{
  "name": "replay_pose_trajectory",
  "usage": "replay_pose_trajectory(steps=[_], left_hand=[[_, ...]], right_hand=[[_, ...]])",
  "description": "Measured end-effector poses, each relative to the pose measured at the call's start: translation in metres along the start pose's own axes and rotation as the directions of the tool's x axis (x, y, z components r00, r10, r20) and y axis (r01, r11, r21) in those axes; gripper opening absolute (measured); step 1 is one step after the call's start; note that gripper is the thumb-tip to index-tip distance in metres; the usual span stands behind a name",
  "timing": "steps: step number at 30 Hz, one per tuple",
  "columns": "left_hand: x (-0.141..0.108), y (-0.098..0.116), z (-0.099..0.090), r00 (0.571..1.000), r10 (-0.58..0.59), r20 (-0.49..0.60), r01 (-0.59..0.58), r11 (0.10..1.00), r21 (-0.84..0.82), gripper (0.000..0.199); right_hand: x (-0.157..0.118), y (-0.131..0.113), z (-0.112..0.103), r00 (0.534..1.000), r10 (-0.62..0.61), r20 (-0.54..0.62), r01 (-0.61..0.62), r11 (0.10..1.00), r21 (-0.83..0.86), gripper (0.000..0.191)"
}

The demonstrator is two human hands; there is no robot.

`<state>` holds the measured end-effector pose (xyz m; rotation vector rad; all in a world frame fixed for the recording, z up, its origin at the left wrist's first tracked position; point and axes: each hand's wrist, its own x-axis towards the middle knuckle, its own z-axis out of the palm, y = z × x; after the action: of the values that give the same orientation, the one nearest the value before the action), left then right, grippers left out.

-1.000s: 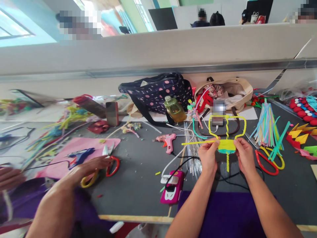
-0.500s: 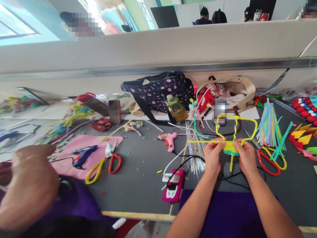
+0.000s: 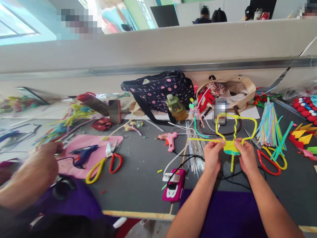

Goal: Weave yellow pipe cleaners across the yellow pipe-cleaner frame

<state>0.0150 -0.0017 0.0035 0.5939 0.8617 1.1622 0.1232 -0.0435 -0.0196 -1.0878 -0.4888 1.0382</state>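
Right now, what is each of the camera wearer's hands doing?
Left hand: closed, pinching the left side of the yellow fuzzy frame.
Right hand: closed, pinching its right side.

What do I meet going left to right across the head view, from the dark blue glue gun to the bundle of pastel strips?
Dark blue glue gun, pink glue gun, wearer's left hand, the yellow craft piece at its wrapped middle, wearer's right hand, bundle of pastel strips.
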Motion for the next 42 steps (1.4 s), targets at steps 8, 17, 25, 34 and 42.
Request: replay_pose_trajectory(steps=[8, 17, 25, 34, 42], left_hand=[[-0.001, 0.000, 0.001, 1.000, -0.006, 0.008, 0.006, 1.000, 0.019, 0.021], [-0.001, 0.001, 0.001, 1.000, -0.003, 0.006, 0.003, 0.999, 0.034, 0.019], [0.000, 0.000, 0.000, 1.000, -0.001, 0.021, 0.001, 1.000, 0.027, 0.021], [-0.001, 0.002, 0.002, 1.000, -0.014, 0.000, 0.014, 1.000, 0.026, 0.020], [-0.001, 0.002, 0.001, 1.000, -0.021, 0.013, 0.021, 1.000, 0.006, 0.020]], right_hand=[[0.000, -0.002, -0.001, 1.000, -0.009, -0.017, 0.008, 1.000, -0.004, 0.023], [-0.001, -0.007, 0.002, 1.000, 0.006, -0.015, -0.006, 1.000, -0.011, 0.021], [-0.002, -0.010, 0.004, 1.000, 0.009, -0.011, -0.009, 1.000, -0.020, 0.021], [-0.001, -0.009, 0.003, 0.999, 0.012, -0.035, -0.012, 1.000, -0.005, 0.022], [-0.001, -0.009, 0.003, 0.999, 0.012, -0.032, -0.013, 1.000, -0.010, 0.021]])
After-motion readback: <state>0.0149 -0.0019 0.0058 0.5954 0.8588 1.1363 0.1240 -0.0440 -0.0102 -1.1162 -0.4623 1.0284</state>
